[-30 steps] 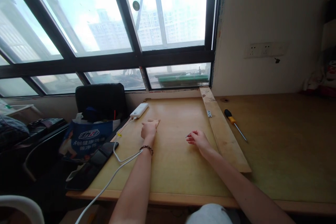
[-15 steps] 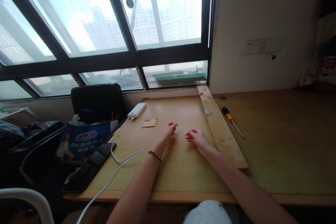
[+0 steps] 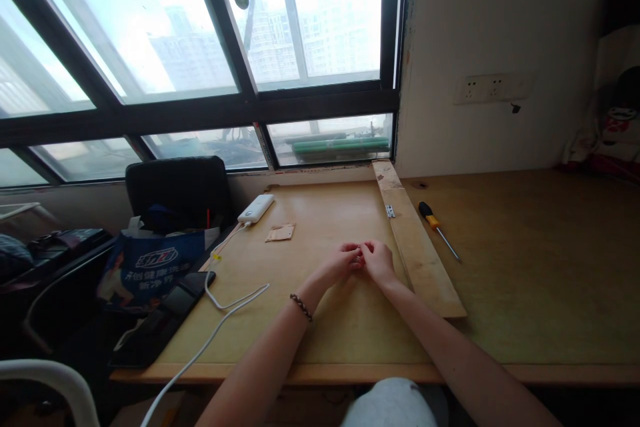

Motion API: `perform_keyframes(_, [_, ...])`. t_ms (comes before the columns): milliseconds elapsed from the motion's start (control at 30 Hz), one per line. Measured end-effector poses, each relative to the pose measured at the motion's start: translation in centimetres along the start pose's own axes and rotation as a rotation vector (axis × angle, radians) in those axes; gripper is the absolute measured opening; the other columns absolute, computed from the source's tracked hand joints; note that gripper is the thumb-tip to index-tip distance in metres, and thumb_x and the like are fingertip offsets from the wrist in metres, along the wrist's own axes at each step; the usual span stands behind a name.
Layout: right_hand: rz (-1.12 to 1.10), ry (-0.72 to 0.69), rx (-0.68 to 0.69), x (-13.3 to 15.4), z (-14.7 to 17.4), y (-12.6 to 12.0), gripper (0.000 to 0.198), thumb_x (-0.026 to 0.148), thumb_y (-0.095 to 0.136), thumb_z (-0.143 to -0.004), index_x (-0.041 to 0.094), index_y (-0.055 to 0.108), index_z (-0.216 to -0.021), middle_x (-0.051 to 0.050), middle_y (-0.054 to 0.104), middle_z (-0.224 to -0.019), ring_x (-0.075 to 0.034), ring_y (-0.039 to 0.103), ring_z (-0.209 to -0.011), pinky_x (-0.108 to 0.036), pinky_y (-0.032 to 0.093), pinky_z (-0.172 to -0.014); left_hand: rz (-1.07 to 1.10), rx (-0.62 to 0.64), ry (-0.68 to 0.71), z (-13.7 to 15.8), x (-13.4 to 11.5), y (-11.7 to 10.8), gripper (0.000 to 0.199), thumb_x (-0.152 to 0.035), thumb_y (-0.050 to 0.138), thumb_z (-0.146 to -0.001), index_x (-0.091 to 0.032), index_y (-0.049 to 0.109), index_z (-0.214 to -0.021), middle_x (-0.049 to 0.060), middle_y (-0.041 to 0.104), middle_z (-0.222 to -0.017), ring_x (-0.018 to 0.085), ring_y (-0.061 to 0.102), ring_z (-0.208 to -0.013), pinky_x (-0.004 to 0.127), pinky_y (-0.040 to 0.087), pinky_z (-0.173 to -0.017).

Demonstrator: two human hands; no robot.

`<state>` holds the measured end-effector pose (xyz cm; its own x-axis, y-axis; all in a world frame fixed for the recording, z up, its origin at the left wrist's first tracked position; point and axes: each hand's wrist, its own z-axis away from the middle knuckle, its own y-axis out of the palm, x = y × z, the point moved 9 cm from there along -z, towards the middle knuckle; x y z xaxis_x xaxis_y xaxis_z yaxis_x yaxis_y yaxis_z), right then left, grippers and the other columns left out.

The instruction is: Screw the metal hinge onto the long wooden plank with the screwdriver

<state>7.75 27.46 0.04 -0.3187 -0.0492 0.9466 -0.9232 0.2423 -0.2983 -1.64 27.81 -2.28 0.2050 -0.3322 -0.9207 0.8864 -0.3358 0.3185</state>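
The table (image 3: pixel 525 267) is a pale yellowish wood, and the long plank (image 3: pixel 417 250) lying on it is the same light tan, with a small silvery hinge (image 3: pixel 389 211). The screwdriver (image 3: pixel 437 227) has a black and yellow handle and a grey shaft. The power bank (image 3: pixel 255 208) and its cable (image 3: pixel 220 320) are white. The bag (image 3: pixel 150 267) is blue with white lettering. The chair (image 3: pixel 177 190) is black. A dark beaded bracelet (image 3: pixel 301 305) circles the left wrist.

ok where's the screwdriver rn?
In the head view the screwdriver lies on the desk, right of the wooden plank and beyond the right hand, untouched.
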Motion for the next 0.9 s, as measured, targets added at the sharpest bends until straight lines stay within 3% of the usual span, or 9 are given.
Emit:
perform_keyframes(67, [-0.045, -0.008, 0.045, 0.2, 0.1, 0.4, 0.024, 0.031, 0.044, -0.076, 0.015, 0.062, -0.073, -0.006, 0.066, -0.066, -0.016, 0.062, -0.060, -0.024, 0.047, -0.056, -0.025, -0.012, 0.022, -0.2, -0.2, -0.3, 0.009, -0.011, 0.059, -0.070, -0.007, 0.060, -0.078, 0.006, 0.059, -0.068, 0.006, 0.055, -0.056, 0.017, 0.045, -0.057])
perform_keyframes(167, [-0.136, -0.012, 0.063, 0.4, 0.2, 0.8, 0.027, 0.035, 0.044, -0.078, 0.015, 0.061, -0.081, -0.007, 0.067, -0.073, -0.015, 0.063, -0.061, -0.023, 0.048, -0.054, -0.153, -0.202, 0.085, -0.8, -1.1, -3.4, 0.009, -0.011, 0.056, -0.071, -0.007, 0.058, -0.080, 0.005, 0.059, -0.066, 0.006, 0.054, -0.053, 0.020, 0.045, -0.058])
perform_keyframes(267, [-0.153, -0.016, 0.080, 0.6, 0.5, 1.3, 0.026, 0.036, 0.047, -0.076, 0.014, 0.059, -0.084, -0.009, 0.065, -0.081, -0.016, 0.064, -0.065, -0.022, 0.048, -0.052, -0.520, -0.525, 0.214, -0.2, -3.8, -8.1, 0.015, -0.016, 0.047, -0.077, -0.009, 0.056, -0.088, 0.007, 0.060, -0.070, 0.009, 0.056, -0.053, 0.022, 0.045, -0.055])
perform_keyframes(367, [-0.122, -0.048, 0.121, 1.0, 1.0, 1.9, 0.025, 0.035, 0.047, -0.077, 0.013, 0.059, -0.081, -0.008, 0.065, -0.078, -0.016, 0.063, -0.064, -0.022, 0.048, -0.052, -0.990, -0.711, 0.268, 0.6, -6.3, -11.0, 0.023, -0.021, 0.038, -0.082, -0.010, 0.058, -0.087, 0.010, 0.062, -0.076, 0.013, 0.058, -0.062, 0.025, 0.045, -0.060])
perform_keyframes(467, [-0.092, -0.085, 0.143, 1.3, 1.3, 2.3, 0.025, 0.035, 0.046, -0.077, 0.014, 0.059, -0.078, -0.007, 0.064, -0.072, -0.016, 0.063, -0.064, -0.023, 0.047, -0.055, -1.390, -0.789, 0.272, 0.4, -7.9, -12.6, 0.028, -0.018, 0.035, -0.082, -0.010, 0.061, -0.085, 0.015, 0.061, -0.084, 0.019, 0.058, -0.080, 0.028, 0.043, -0.072])
perform_keyframes(567, [-0.074, -0.102, 0.157, 1.3, 1.4, 2.5, 0.025, 0.035, 0.045, -0.077, 0.014, 0.059, -0.077, -0.006, 0.064, -0.069, -0.016, 0.063, -0.064, -0.023, 0.047, -0.055, -1.625, -0.841, 0.228, -0.4, -8.9, -14.4, 0.032, -0.014, 0.032, -0.081, -0.006, 0.061, -0.088, 0.018, 0.058, -0.091, 0.022, 0.056, -0.084, 0.030, 0.042, -0.074])
perform_keyframes(667, [-0.062, -0.122, 0.164, 1.4, 1.4, 2.6, 0.026, 0.034, 0.044, -0.078, 0.014, 0.060, -0.077, -0.006, 0.065, -0.069, -0.016, 0.063, -0.064, -0.024, 0.046, -0.056, -1.733, -0.870, 0.165, -1.2, -9.3, -16.0, 0.033, -0.013, 0.031, -0.080, -0.005, 0.062, -0.089, 0.019, 0.056, -0.092, 0.023, 0.055, -0.082, 0.031, 0.042, -0.070])
perform_keyframes(900, [-0.041, -0.134, 0.179, 2.0, 1.7, 2.6, 0.024, 0.034, 0.045, -0.078, 0.015, 0.060, -0.074, -0.005, 0.065, -0.066, -0.016, 0.062, -0.063, -0.022, 0.044, -0.056, -1.786, -0.925, 0.210, -1.4, -9.2, -17.1, 0.030, -0.017, 0.034, -0.080, -0.009, 0.061, -0.090, 0.016, 0.056, -0.091, 0.024, 0.051, -0.091, 0.033, 0.038, -0.079])
